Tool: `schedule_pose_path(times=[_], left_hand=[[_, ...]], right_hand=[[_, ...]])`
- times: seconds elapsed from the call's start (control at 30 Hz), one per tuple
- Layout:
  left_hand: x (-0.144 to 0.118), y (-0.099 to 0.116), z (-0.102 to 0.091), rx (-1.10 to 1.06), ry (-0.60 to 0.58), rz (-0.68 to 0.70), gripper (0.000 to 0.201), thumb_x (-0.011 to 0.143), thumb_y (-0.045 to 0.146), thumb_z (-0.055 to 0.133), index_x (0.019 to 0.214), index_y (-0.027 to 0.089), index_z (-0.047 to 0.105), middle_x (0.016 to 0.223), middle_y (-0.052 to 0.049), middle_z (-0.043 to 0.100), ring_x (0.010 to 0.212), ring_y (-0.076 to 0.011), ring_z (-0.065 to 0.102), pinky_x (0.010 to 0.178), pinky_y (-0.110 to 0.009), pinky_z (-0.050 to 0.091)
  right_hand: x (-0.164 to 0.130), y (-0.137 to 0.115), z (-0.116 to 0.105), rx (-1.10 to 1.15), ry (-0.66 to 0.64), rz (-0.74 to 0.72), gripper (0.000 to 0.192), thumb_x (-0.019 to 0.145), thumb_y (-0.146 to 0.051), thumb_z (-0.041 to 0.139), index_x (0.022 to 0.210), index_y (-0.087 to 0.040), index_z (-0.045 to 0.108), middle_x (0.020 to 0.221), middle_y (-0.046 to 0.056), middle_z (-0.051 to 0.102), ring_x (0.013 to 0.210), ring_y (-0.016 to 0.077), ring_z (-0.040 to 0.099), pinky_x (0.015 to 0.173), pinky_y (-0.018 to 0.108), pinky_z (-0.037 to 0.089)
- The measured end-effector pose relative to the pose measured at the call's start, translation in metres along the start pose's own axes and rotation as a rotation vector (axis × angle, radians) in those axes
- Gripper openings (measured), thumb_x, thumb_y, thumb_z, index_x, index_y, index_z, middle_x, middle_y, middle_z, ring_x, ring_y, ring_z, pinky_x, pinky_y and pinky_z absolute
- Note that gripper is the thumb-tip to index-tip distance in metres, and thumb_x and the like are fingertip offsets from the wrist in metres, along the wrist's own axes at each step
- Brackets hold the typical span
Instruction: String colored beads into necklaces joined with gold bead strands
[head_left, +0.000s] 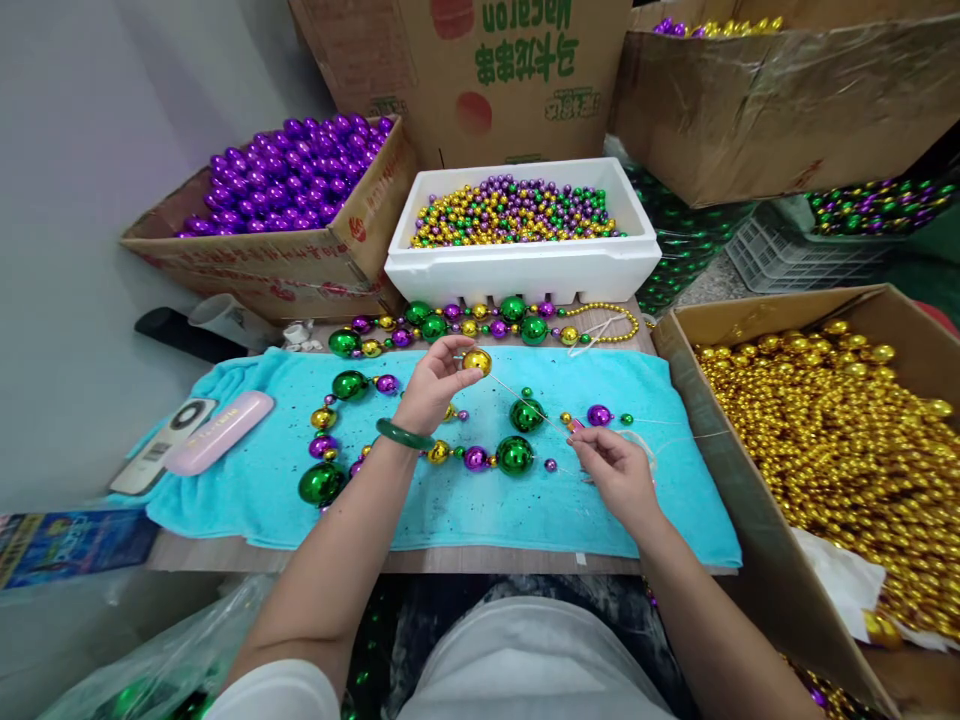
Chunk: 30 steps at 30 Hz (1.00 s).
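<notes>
Left hand (433, 385) fingers pinch shiny gold round bead (477, 361), thin needle (525, 400) running down-right from it to right hand (616, 470), fingers closed on its pink end.

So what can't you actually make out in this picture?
- Thread and needle by the right hand: too thin to follow.
- Gold bead: its hole is hidden by the left hand.
- Bead string on the towel: partly behind the left wrist.
- Cardboard box of gold strands: cut off by the right edge.
</notes>
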<state>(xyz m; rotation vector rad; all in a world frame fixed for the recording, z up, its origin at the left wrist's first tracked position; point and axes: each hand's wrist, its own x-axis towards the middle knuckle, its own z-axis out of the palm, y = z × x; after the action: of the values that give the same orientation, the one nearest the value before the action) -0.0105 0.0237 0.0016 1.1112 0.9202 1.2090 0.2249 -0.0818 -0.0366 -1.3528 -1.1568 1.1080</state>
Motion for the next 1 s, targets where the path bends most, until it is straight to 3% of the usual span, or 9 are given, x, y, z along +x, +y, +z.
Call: schedule_pose_path(times=[0.1, 0.27, 0.37, 0.43, 0.53, 0.6, 0.83, 0.93, 1.0], left_hand=[[-0.004, -0.002, 0.010, 0.091, -0.036, 0.062, 0.059, 0.059, 0.017, 0.082, 0.111, 0.024, 0.055, 0.099, 0.000, 0.061, 0.092, -0.0124, 0.058, 0.079, -0.024, 0.048], [-0.009, -0.006, 0.026, 0.082, -0.198, -0.010, 0.069, 0.059, 0.022, 0.082, 0.121, 0.025, 0.051, 0.098, -0.002, 0.061, 0.086, -0.0127, 0.058, 0.077, -0.027, 0.048], [0.003, -0.014, 0.026, 0.127, -0.222, -0.094, 0.047, 0.073, 0.038, 0.070, 0.115, 0.023, 0.057, 0.100, -0.004, 0.062, 0.079, -0.0125, 0.057, 0.073, -0.029, 0.049], [0.018, -0.025, 0.025, 0.320, -0.196, -0.135, 0.031, 0.077, 0.040, 0.063, 0.100, 0.020, 0.065, 0.091, -0.004, 0.064, 0.074, -0.0134, 0.057, 0.071, -0.030, 0.047], [0.041, -0.046, 0.027, 0.715, -0.219, -0.151, 0.013, 0.068, 0.030, 0.071, 0.075, 0.020, 0.070, 0.072, -0.002, 0.064, 0.072, -0.0171, 0.056, 0.073, -0.031, 0.045], [0.054, -0.060, 0.033, 0.826, -0.237, -0.159, 0.009, 0.058, 0.023, 0.077, 0.063, 0.021, 0.070, 0.065, -0.002, 0.062, 0.073, -0.0200, 0.056, 0.076, -0.032, 0.043], [0.068, -0.076, 0.040, 0.699, -0.233, -0.216, 0.020, 0.045, 0.007, 0.077, 0.049, 0.021, 0.063, 0.051, 0.001, 0.057, 0.061, -0.0162, 0.053, 0.067, -0.028, 0.045], [0.063, -0.064, 0.032, 0.596, -0.150, -0.223, 0.006, 0.062, 0.018, 0.072, 0.065, 0.019, 0.068, 0.060, 0.000, 0.062, 0.058, -0.0130, 0.055, 0.064, -0.027, 0.048], [0.055, -0.052, 0.027, 0.455, -0.093, -0.245, 0.013, 0.076, 0.028, 0.062, 0.081, 0.018, 0.068, 0.069, -0.003, 0.066, 0.060, -0.0115, 0.058, 0.063, -0.026, 0.050]], right_hand=[[0.002, 0.004, 0.003, 0.024, -0.020, 0.013, 0.020, 0.073, -0.036, 0.063, 0.071, -0.016, 0.065, 0.058, -0.001, 0.054, 0.050, 0.0097, 0.044, 0.047, 0.023, 0.035], [0.006, 0.007, 0.007, 0.123, -0.034, 0.085, 0.023, 0.070, -0.039, 0.064, 0.073, -0.017, 0.064, 0.054, -0.002, 0.050, 0.048, 0.0091, 0.042, 0.043, 0.022, 0.032], [0.008, 0.006, 0.003, 0.168, 0.020, 0.128, 0.025, 0.068, -0.040, 0.066, 0.076, -0.017, 0.063, 0.055, -0.003, 0.051, 0.047, 0.0088, 0.042, 0.042, 0.021, 0.032], [0.009, 0.004, -0.002, 0.189, 0.076, 0.143, 0.024, 0.068, -0.039, 0.066, 0.077, -0.017, 0.062, 0.055, -0.003, 0.052, 0.046, 0.0083, 0.042, 0.041, 0.021, 0.030], [0.010, 0.002, -0.009, 0.196, 0.128, 0.144, 0.023, 0.069, -0.038, 0.066, 0.075, -0.017, 0.059, 0.055, -0.003, 0.052, 0.045, 0.0077, 0.041, 0.040, 0.020, 0.029], [0.010, 0.001, -0.012, 0.186, 0.141, 0.140, 0.023, 0.070, -0.039, 0.065, 0.075, -0.017, 0.059, 0.055, -0.004, 0.051, 0.045, 0.0076, 0.041, 0.040, 0.020, 0.028], [0.007, 0.003, -0.015, 0.152, 0.138, 0.155, 0.025, 0.070, -0.040, 0.064, 0.075, -0.017, 0.059, 0.056, -0.003, 0.051, 0.046, 0.0085, 0.041, 0.041, 0.021, 0.029], [0.005, 0.003, -0.018, 0.146, 0.143, 0.147, 0.023, 0.070, -0.038, 0.065, 0.073, -0.016, 0.060, 0.054, -0.003, 0.049, 0.046, 0.0081, 0.040, 0.043, 0.021, 0.030], [0.003, 0.004, -0.019, 0.129, 0.128, 0.134, 0.021, 0.070, -0.037, 0.066, 0.072, -0.016, 0.060, 0.055, -0.003, 0.049, 0.047, 0.0080, 0.039, 0.043, 0.021, 0.030]])
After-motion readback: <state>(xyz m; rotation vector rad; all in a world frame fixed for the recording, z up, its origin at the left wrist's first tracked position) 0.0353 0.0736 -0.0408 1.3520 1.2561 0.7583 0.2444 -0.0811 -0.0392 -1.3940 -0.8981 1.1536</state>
